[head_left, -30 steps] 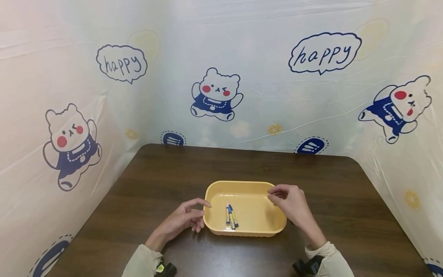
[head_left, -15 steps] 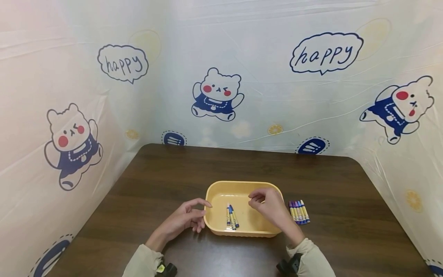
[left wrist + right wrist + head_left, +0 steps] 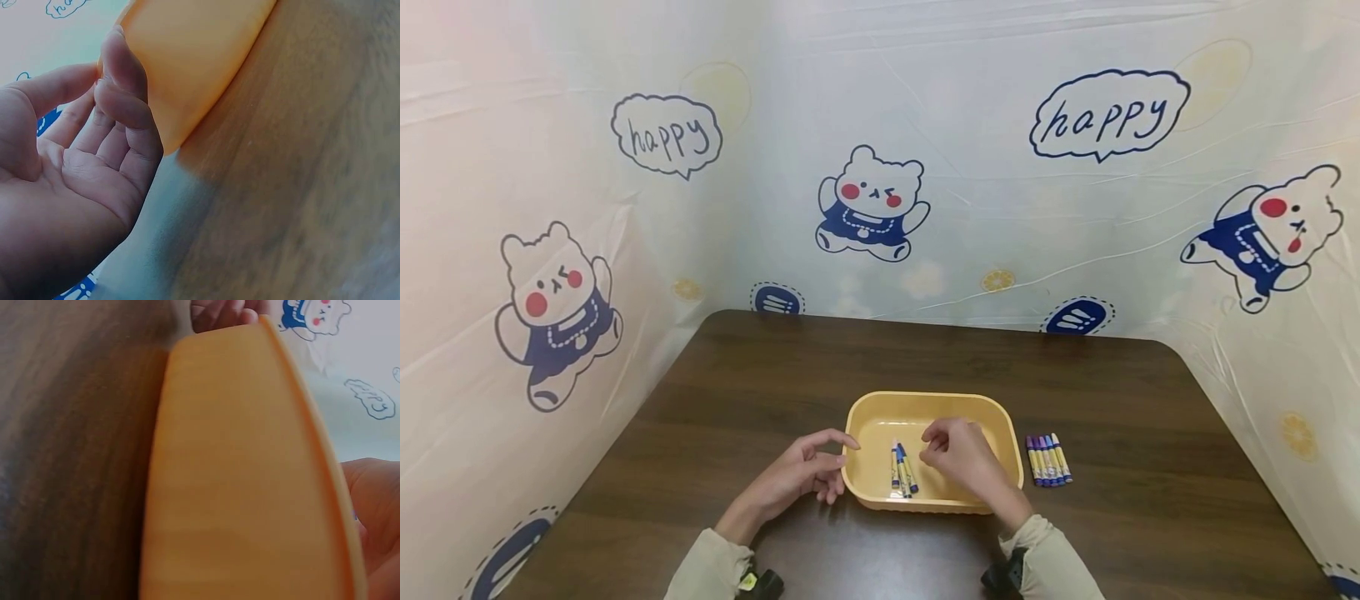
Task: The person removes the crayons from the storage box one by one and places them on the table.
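Note:
A yellow rectangular plastic tray (image 3: 880, 504) sits on the dark wooden table. My left hand (image 3: 797, 475) pinches its left rim between thumb and index finger; in the left wrist view the fingers bend over the edge of the tray (image 3: 194, 56). Inside lie a few crayons (image 3: 904, 475) with yellow wrappers and blue ends, left of the middle. My right hand (image 3: 966, 458) hovers over the tray's right half, thumb and index finger apart and pointing at them. Its palm is mostly behind the tray wall (image 3: 231, 462) in the right wrist view.
To the right of the tray, several crayons (image 3: 1049, 461) in purple to pale shades lie side by side in a row on the table (image 3: 775, 375). A printed curtain (image 3: 962, 125) with bears and "happy" bubbles surrounds the table on three sides.
My right hand has moved left from the tray's right rim to over its inside, uncovering the row of crayons on the table. The left hand and the crayons in the tray stay put.

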`<state>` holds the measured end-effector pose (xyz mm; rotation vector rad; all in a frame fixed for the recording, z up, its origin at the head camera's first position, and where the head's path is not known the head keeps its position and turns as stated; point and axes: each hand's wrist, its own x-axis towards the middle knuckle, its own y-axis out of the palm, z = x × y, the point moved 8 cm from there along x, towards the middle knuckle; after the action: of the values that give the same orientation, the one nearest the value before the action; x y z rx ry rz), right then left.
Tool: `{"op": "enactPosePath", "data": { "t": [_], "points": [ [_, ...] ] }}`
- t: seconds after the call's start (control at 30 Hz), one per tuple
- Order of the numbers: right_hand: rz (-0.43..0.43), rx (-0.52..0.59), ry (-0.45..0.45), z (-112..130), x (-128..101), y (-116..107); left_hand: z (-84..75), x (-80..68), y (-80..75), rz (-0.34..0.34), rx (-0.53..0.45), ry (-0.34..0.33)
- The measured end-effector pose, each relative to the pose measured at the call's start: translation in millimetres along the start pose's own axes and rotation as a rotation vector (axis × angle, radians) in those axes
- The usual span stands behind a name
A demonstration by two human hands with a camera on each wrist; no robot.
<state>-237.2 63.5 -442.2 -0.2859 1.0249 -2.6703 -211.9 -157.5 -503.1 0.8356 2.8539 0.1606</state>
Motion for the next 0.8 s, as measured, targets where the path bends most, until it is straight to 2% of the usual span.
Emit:
{"op": "enactPosePath", "data": {
  "t": [0.37,0.53,0.8],
  "points": [
    [0.07,-0.08,0.031,-7.1,-2.8,19.2,-0.6,0.3,-0.2,0.003,0.01,0.005],
    [0.129,-0.111,0.056,-6.5,-3.9,26.4,-2.4,0.1,-0.2,0.009,0.018,0.015],
    [0.162,-0.109,0.066,-9.4,-4.3,29.7,-0.3,1.2,-0.6,-0.001,0.022,0.009]
  ]
}}
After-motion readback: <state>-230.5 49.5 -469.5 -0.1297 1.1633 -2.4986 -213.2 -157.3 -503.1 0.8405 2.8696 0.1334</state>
